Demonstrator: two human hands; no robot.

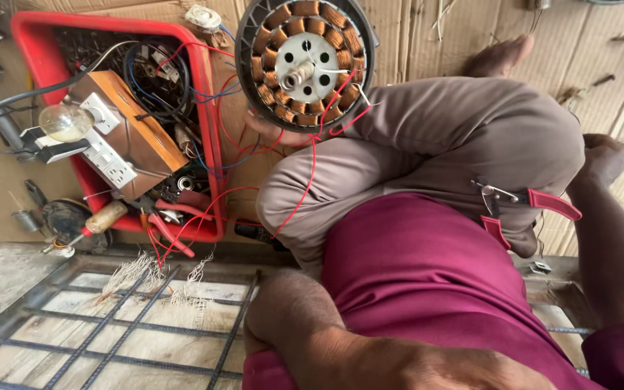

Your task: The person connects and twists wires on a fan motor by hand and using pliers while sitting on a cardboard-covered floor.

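Copper-wound fan stator (305, 63) rests on knee; left hand (272, 130) apparently beneath.

Copper-wound metal stator (305, 61), glossy red plastic tray (34, 43), matt corrugated cardboard floor (427, 36).

A round fan motor stator (305, 61) with copper-wound coils ringing a pale metal hub and a short central shaft, set in a dark ribbed housing, stands on edge against the person's bent knee, face to the camera. Thin red wires (310, 170) trail from its lower rim down across the grey trouser leg
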